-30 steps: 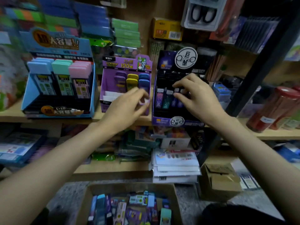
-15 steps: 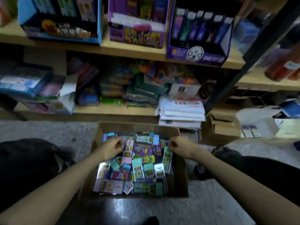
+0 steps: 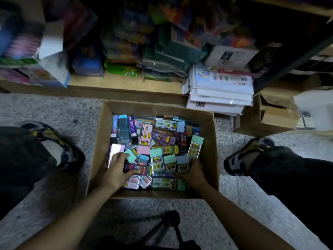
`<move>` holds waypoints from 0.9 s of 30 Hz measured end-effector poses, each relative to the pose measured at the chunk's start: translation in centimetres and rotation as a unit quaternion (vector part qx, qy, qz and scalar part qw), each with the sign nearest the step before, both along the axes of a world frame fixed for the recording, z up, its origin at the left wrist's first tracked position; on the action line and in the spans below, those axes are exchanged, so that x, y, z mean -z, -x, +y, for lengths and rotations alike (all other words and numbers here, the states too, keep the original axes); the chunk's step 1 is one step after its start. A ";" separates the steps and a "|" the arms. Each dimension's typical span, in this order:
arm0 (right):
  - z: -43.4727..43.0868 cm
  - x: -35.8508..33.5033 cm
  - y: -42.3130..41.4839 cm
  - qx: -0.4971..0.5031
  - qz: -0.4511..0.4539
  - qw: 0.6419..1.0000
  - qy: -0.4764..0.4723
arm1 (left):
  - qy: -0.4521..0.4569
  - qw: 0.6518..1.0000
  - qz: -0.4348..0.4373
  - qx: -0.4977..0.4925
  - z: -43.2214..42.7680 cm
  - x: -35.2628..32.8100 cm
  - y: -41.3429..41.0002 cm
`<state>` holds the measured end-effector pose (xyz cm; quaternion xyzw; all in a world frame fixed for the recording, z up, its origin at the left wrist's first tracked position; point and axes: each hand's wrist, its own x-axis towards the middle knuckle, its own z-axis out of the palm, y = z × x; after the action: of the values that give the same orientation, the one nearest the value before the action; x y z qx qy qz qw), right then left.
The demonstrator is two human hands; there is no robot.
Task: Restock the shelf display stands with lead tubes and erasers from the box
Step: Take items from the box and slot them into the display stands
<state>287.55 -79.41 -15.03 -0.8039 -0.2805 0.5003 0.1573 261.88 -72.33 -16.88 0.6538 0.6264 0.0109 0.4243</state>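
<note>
- We are at the picking step: both hands are down in the box [image 3: 210, 141], which stands on the floor [image 3: 54, 109] before the shelf [image 3: 126, 83]. Nothing is lifted yet.
- The left hand [image 3: 115, 170] lies by the near left corner, with fingers loose and spread, and it holds nothing. A dark tube [image 3: 142, 168] lies just at its thumb, and a teal eraser [image 3: 130, 156] is at its fingertip.
- The right hand [image 3: 195, 175] is by the near right corner, against a blue eraser [image 3: 182, 164]. Its fingers are hidden, so we cannot tell if it grips.
- Next, we think, each hand must close on one piece and lift it out without dragging the neighbours.
</note>
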 end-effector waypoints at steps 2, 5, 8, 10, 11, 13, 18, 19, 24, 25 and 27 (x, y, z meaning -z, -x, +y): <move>-0.5 0.3 -0.1 -0.003 0.023 1.000 -0.016 | -0.007 1.000 -0.022 0.004 -0.3 0.5 0.0; -0.9 0.5 0.2 -0.100 0.033 0.994 0.009 | -0.030 0.999 -0.019 0.024 -0.4 0.6 0.0; -0.8 0.8 0.5 -0.169 0.013 0.985 0.028 | -0.045 0.993 0.034 0.099 -0.5 0.3 -0.1; -0.6 0.7 0.3 -0.189 0.025 0.981 0.016 | -0.038 0.982 0.088 0.165 -0.4 0.2 0.0; -0.5 0.6 0.2 -0.207 0.033 0.978 0.015 | -0.033 0.974 0.116 0.194 -0.3 0.1 0.1; -0.5 0.7 -0.2 -0.231 0.053 0.971 0.012 | -0.014 0.963 0.156 0.220 -0.1 0.1 0.5; -0.5 0.6 -0.8 -0.173 0.107 0.979 -0.006 | 0.041 0.979 0.120 0.160 0.2 0.0 1.4; -0.5 0.5 -0.8 -0.149 0.122 0.981 -0.008 | 0.055 0.987 0.063 0.137 0.1 0.0 1.4; -0.3 -0.2 -0.9 -0.039 0.177 0.983 -0.030 | 0.117 0.982 -0.136 0.063 -0.4 -0.7 0.8; -0.1 -0.5 -0.9 -0.028 0.184 0.982 -0.037 | 0.115 0.982 -0.144 0.052 -0.3 -0.8 0.4; 0.3 -0.9 -1.1 0.004 0.203 0.978 -0.053 | 0.105 0.982 -0.156 0.002 0.2 -0.9 -0.3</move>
<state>288.67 -79.12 -14.09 -0.6774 -0.2655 0.6367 0.2555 262.15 -72.10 -15.94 0.5969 0.5490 0.0466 0.5832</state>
